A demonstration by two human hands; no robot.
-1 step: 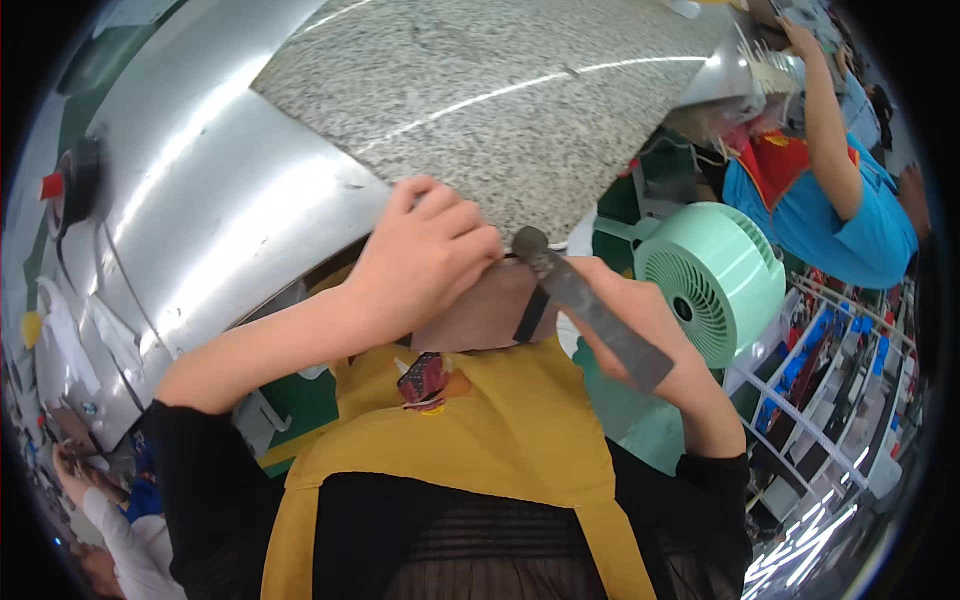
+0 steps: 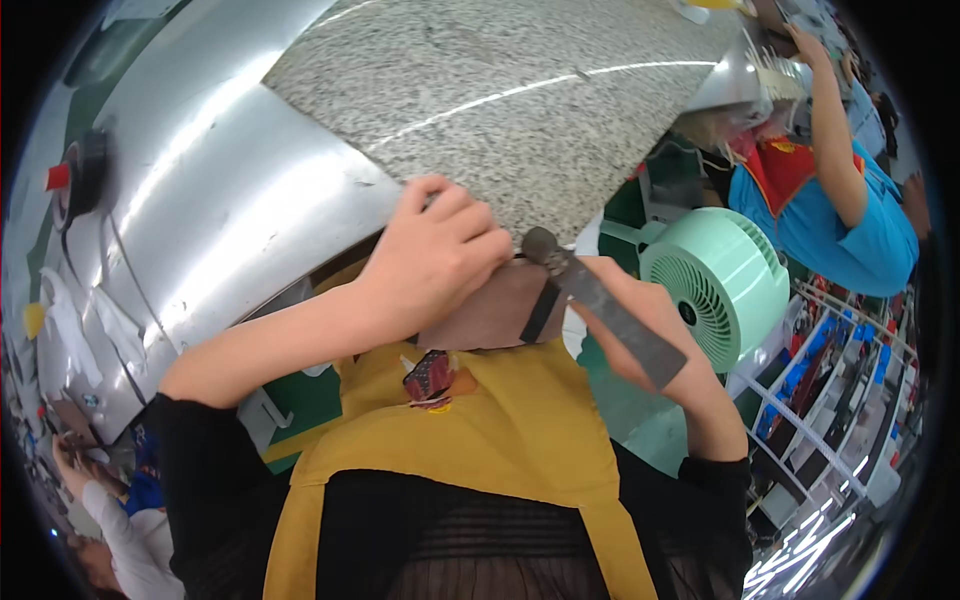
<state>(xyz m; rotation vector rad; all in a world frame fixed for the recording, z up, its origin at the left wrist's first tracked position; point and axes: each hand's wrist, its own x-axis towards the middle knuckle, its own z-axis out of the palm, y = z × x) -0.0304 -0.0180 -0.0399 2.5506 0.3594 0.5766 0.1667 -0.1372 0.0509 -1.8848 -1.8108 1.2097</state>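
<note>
My left hand [image 2: 440, 250] is closed at the near edge of the granite slab [image 2: 500, 110], its curled fingers gripping the top edge of a brown leather-like piece [image 2: 485, 305]. That piece hangs towards my apron and carries black strips [image 2: 540, 313]. My right hand [image 2: 635, 305] is wrapped round a dark metal hammer [image 2: 615, 320] with a round face and a long flat tail. The hammer's round face lies close to my left fingertips, above the piece's upper edge. My right fingers and the hammer's handle are mostly hidden beneath its head.
A shiny metal tabletop [image 2: 230, 200] adjoins the slab on the left, with a black-and-red device [image 2: 80, 180] and its cable. A mint-green fan [image 2: 715, 285] stands right of my right hand. Beyond it are a co-worker in blue [image 2: 850, 225] and a white wire rack [image 2: 810, 430].
</note>
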